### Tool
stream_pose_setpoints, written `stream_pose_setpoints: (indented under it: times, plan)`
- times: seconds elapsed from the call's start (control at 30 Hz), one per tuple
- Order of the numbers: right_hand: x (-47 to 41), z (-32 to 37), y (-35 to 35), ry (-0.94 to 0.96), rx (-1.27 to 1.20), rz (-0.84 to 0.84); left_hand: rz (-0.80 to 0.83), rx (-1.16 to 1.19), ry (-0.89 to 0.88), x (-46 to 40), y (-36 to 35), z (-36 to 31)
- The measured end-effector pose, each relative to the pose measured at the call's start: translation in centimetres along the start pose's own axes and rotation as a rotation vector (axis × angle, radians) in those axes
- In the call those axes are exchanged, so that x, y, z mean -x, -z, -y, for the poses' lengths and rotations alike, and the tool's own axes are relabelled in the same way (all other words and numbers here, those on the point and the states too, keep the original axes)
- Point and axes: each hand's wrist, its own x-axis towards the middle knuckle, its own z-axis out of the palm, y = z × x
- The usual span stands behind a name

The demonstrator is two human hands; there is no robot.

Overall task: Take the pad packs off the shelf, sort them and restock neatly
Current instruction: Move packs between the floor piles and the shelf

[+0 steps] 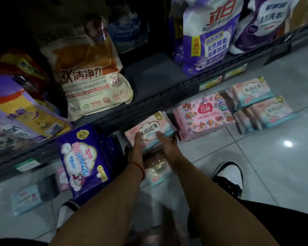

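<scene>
Both my hands grip a pink pad pack [150, 127] with a cloud label at the mouth of the dark bottom shelf. My left hand [137, 145] holds its left side and my right hand [167, 145] its right side, thumbs on top. A dark blue pad pack [84, 162] leans at the shelf front to the left. On the floor to the right lie a pink patterned pack [203, 116] and two stacks of pink and teal packs [251, 92] [270, 112]. Another pink pack [158, 168] lies below my wrists.
Detergent bags stand on the shelf above: a cream and orange one [89, 71], purple and white ones [208, 32]. Price tags [210, 83] run along the shelf edge. A pale blue pack [27, 199] lies on the floor tiles at left. My shoes [229, 176] stand close by.
</scene>
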Motion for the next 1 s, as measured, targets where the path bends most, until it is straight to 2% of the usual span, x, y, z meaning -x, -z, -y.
stream_pose_setpoints:
  times: [0.23, 0.47, 0.7, 0.87, 1.0]
  plan:
    - [-0.7, 0.2, 0.5, -0.133, 0.020, 0.003, 0.204, 0.036, 0.116, 0.8, 0.1, 0.5]
    - [0.8, -0.5, 1.0, -0.113, 0.040, -0.025, 0.143, -0.005, 0.128, 1.8, 1.6, 2.1]
    - [5.7, -2.1, 5.1, -0.126, 0.043, -0.098, 0.275, 0.085, 0.237, 3.5, 2.4, 8.0]
    - [8.9, -1.2, 11.5, -0.093, -0.019, -0.152, 0.226, 0.013, 0.085, 5.2, -1.4, 12.2]
    - [11.8, 1.1, 16.4, -0.066, -0.081, -0.246, 0.268, -0.096, 0.045, 5.8, -5.5, 14.5]
